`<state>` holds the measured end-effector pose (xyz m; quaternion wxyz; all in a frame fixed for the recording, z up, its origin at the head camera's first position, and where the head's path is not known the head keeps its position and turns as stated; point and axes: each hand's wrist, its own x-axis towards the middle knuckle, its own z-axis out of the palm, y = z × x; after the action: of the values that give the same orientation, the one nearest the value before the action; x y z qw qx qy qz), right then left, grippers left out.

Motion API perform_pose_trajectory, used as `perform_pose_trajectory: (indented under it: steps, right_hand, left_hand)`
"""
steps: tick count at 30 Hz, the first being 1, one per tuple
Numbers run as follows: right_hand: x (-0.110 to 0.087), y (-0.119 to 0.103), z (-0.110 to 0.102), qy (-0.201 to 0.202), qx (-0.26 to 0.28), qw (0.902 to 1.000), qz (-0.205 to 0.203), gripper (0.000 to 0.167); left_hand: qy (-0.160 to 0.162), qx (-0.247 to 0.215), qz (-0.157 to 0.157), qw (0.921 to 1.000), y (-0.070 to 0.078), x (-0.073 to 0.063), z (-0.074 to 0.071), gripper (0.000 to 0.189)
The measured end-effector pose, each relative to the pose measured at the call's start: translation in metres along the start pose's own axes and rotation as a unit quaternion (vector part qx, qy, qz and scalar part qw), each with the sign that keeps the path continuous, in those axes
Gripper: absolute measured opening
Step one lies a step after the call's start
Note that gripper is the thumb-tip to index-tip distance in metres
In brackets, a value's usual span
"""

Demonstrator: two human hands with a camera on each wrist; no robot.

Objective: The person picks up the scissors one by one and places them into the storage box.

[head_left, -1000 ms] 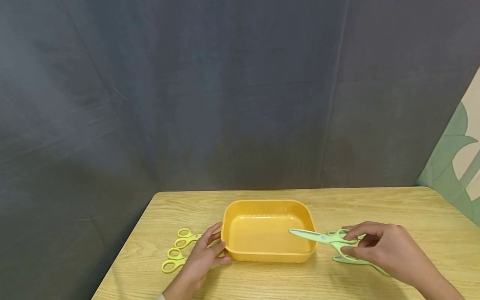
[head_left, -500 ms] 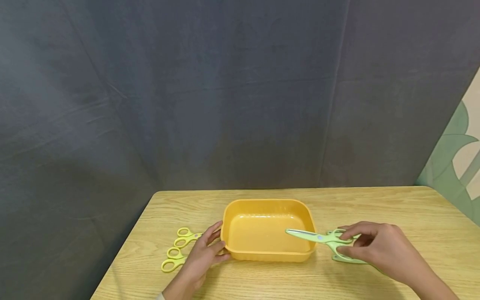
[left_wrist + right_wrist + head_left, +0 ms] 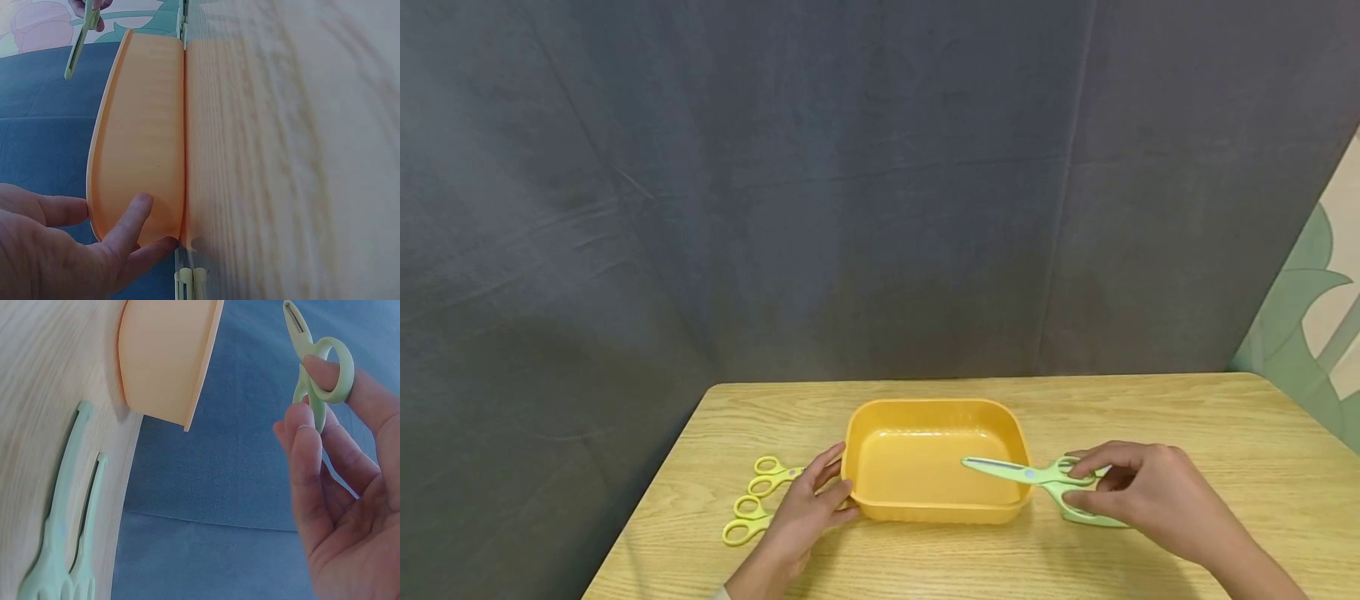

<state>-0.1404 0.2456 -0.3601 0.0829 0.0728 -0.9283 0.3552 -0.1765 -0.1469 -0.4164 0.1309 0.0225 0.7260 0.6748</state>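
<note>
In the head view, a yellow plastic bin (image 3: pixel 940 510) stands mid-table with nothing inside it. My left hand (image 3: pixel 805 508) rests against its left end, fingers spread and touching the outer wall, as the left wrist view also shows. My right hand (image 3: pixel 1157 500) pinches light green scissors (image 3: pixel 1033 476) by their finger loops, blades together and pointing left over the bin's right rim. They are raised clear of the table. Beneath that hand more green scissors (image 3: pixel 62 512) lie flat, best seen in the right wrist view as two pairs.
Two pairs of yellow scissors, one farther back (image 3: pixel 772 476) and one nearer (image 3: pixel 748 522), lie left of the bin, their blades partly hidden by the left hand. A grey cloth (image 3: pixel 880 208) hangs behind the wooden table (image 3: pixel 940 567).
My right hand has moved slightly left with the green scissors, bringing their tips farther over the bin. The left hand and the bin have stayed in place.
</note>
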Motion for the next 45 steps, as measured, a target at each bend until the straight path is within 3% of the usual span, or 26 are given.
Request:
perform_pose_trajectory:
  steps: [15, 26, 45]
  right_hand:
    - [0.01, -0.005, 0.008, -0.024, 0.003, 0.9997, 0.005, 0.021]
    - [0.017, -0.007, 0.022, -0.073, 0.054, 0.9955, 0.026, 0.024]
    - [0.027, -0.009, 0.045, -0.078, 0.07, 0.9944, 0.016, 0.026]
  left_hand:
    - [-0.005, 0.0, 0.005, 1.0, 0.001, -0.001, 0.0, 0.064]
    - [-0.008, -0.006, 0.002, 1.0, 0.001, -0.001, 0.0, 0.065]
    - [-0.007, -0.005, 0.008, 0.9999, 0.0, 0.0, -0.001, 0.065]
